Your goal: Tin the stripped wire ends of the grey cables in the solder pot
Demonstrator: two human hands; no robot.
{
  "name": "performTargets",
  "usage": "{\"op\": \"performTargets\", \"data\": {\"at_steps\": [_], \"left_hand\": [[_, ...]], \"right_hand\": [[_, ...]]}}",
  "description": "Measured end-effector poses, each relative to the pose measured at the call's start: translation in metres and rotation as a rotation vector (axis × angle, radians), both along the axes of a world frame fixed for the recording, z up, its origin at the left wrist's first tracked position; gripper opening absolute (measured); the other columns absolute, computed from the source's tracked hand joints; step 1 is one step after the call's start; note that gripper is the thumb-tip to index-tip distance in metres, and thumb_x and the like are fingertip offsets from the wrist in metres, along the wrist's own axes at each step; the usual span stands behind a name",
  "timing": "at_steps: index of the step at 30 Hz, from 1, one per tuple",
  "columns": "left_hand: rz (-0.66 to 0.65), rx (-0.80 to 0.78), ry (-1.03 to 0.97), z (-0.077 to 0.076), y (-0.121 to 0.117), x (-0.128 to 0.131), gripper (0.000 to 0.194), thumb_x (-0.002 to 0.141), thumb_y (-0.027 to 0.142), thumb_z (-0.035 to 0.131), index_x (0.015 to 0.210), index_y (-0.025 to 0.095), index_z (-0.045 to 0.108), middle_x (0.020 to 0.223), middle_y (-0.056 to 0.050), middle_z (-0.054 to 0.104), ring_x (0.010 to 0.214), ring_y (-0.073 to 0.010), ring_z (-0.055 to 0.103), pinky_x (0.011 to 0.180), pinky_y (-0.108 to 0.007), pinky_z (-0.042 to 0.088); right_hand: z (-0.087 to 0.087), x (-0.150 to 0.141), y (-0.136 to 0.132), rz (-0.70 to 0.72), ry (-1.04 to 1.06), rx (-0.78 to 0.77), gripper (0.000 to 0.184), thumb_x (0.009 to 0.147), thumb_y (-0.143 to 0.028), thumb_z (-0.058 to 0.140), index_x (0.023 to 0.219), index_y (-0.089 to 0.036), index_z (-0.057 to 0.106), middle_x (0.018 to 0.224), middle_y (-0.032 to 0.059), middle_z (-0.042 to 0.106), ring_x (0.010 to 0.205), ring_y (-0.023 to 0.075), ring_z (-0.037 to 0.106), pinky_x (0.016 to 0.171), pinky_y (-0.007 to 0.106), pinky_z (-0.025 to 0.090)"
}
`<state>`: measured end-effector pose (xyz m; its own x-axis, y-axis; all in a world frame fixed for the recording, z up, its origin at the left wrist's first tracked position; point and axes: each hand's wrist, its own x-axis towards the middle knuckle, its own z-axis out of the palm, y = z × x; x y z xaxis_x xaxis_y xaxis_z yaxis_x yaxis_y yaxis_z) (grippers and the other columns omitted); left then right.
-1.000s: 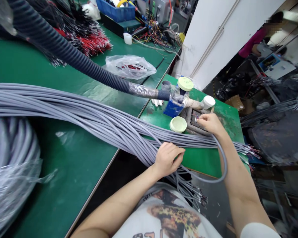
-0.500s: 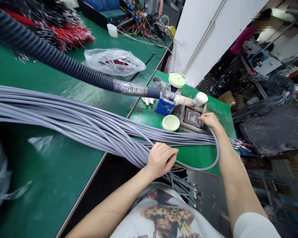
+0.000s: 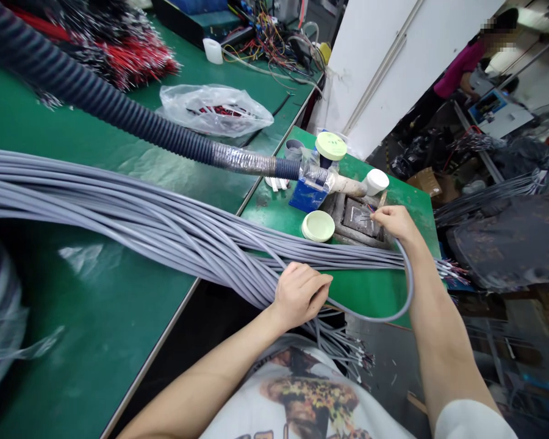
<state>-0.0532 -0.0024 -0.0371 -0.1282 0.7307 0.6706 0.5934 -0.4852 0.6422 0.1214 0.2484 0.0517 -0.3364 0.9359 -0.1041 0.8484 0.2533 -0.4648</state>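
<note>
A thick bundle of grey cables (image 3: 132, 213) runs from the left across the green bench to the small green table (image 3: 379, 292). My left hand (image 3: 299, 294) is closed on several of these cables at the bench edge. My right hand (image 3: 393, 221) pinches the stripped end of one grey cable (image 3: 405, 292), which loops down under my forearm. It holds the coloured wire tips over a dark metal pot (image 3: 359, 216) set in the small table.
A dark corrugated hose (image 3: 119, 116) ends above the pot beside a blue block (image 3: 307, 195). Pale green lids (image 3: 318, 226) and a white cap (image 3: 376, 181) stand around it. A plastic bag (image 3: 215, 110) and red wires (image 3: 132, 58) lie behind. Another person (image 3: 462, 67) sits far right.
My right hand has stayed at the pot with the wire tips, shifting only slightly; the cable loop beneath it has changed shape. The left hand keeps its grip. The view has shifted a little.
</note>
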Motion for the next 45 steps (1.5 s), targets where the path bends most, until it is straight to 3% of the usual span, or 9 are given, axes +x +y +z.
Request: {"op": "performTargets", "data": {"at_steps": [4, 7, 14, 19, 23, 28, 34, 38, 45], "left_hand": [[0.008, -0.017, 0.023, 0.001, 0.001, 0.001, 0.015, 0.083, 0.014, 0.057, 0.096, 0.020, 0.060, 0.074, -0.001, 0.067, 0.068, -0.0133, 0.058, 0.068, -0.031, 0.037], [0.023, -0.016, 0.037, 0.002, 0.001, 0.001, 0.012, 0.083, 0.014, 0.056, 0.094, 0.019, 0.061, 0.072, -0.001, 0.066, 0.066, -0.0130, 0.057, 0.067, -0.031, 0.037], [0.050, 0.006, 0.053, 0.003, 0.002, 0.000, 0.011, 0.084, 0.014, 0.055, 0.092, 0.018, 0.061, 0.070, -0.001, 0.065, 0.066, -0.0132, 0.056, 0.067, -0.031, 0.036], [0.046, 0.003, 0.055, 0.001, 0.002, 0.000, 0.012, 0.084, 0.015, 0.054, 0.092, 0.018, 0.061, 0.070, -0.001, 0.065, 0.066, -0.0134, 0.055, 0.067, -0.032, 0.036], [0.040, -0.006, 0.045, 0.001, 0.001, 0.000, 0.012, 0.084, 0.014, 0.055, 0.094, 0.018, 0.061, 0.070, -0.001, 0.064, 0.067, -0.0135, 0.056, 0.068, -0.032, 0.036], [0.022, -0.008, 0.033, 0.000, 0.000, 0.000, 0.013, 0.083, 0.014, 0.056, 0.095, 0.018, 0.061, 0.071, -0.001, 0.065, 0.067, -0.0133, 0.057, 0.067, -0.032, 0.036], [0.017, -0.012, 0.021, 0.000, 0.000, 0.000, 0.015, 0.082, 0.013, 0.058, 0.096, 0.019, 0.060, 0.073, -0.001, 0.066, 0.068, -0.0132, 0.058, 0.068, -0.032, 0.037], [0.010, -0.003, 0.016, 0.000, 0.000, 0.001, 0.017, 0.081, 0.012, 0.058, 0.097, 0.019, 0.059, 0.074, -0.001, 0.066, 0.068, -0.0134, 0.058, 0.069, -0.032, 0.038], [0.017, 0.002, 0.015, 0.000, 0.000, 0.001, 0.018, 0.081, 0.012, 0.060, 0.096, 0.019, 0.059, 0.073, -0.001, 0.066, 0.068, -0.0136, 0.059, 0.069, -0.032, 0.038]], "right_hand": [[0.018, -0.034, -0.038, 0.175, 0.066, -0.048, 0.027, 0.070, -0.038, 0.059, 0.060, -0.013, 0.063, 0.051, -0.0028, 0.048, 0.048, 0.0083, 0.037, 0.048, 0.024, 0.026], [0.016, -0.062, -0.056, 0.293, 0.031, -0.071, 0.024, 0.070, -0.034, 0.058, 0.059, -0.014, 0.063, 0.049, -0.0029, 0.048, 0.049, 0.0088, 0.037, 0.048, 0.024, 0.026], [-0.003, -0.096, -0.057, 0.354, -0.203, 0.014, 0.019, 0.069, -0.027, 0.056, 0.065, -0.015, 0.069, 0.055, 0.0005, 0.058, 0.054, 0.0114, 0.047, 0.051, 0.024, 0.029], [-0.006, -0.104, -0.058, 0.359, -0.314, 0.047, 0.020, 0.070, -0.026, 0.055, 0.070, -0.016, 0.072, 0.062, 0.0028, 0.065, 0.055, 0.0127, 0.051, 0.052, 0.025, 0.029], [0.008, -0.089, -0.054, 0.371, -0.243, 0.075, 0.021, 0.070, -0.027, 0.055, 0.067, -0.015, 0.071, 0.061, 0.0024, 0.064, 0.056, 0.0129, 0.051, 0.053, 0.025, 0.030], [0.020, -0.030, -0.020, 0.209, -0.116, 0.123, 0.027, 0.070, -0.036, 0.056, 0.062, -0.013, 0.068, 0.052, 0.0005, 0.056, 0.052, 0.0117, 0.046, 0.051, 0.025, 0.030], [-0.014, 0.022, 0.023, 0.009, -0.138, 0.088, 0.030, 0.066, -0.039, 0.058, 0.060, -0.012, 0.069, 0.052, 0.0014, 0.057, 0.053, 0.0130, 0.050, 0.051, 0.024, 0.033], [-0.029, 0.027, 0.031, -0.018, -0.160, 0.075, 0.029, 0.064, -0.037, 0.058, 0.057, -0.012, 0.068, 0.052, 0.0019, 0.057, 0.054, 0.0138, 0.051, 0.052, 0.024, 0.034], [-0.035, 0.024, 0.034, -0.053, -0.179, 0.051, 0.027, 0.062, -0.036, 0.060, 0.059, -0.012, 0.070, 0.052, 0.0019, 0.058, 0.055, 0.0144, 0.053, 0.053, 0.025, 0.034]]}}
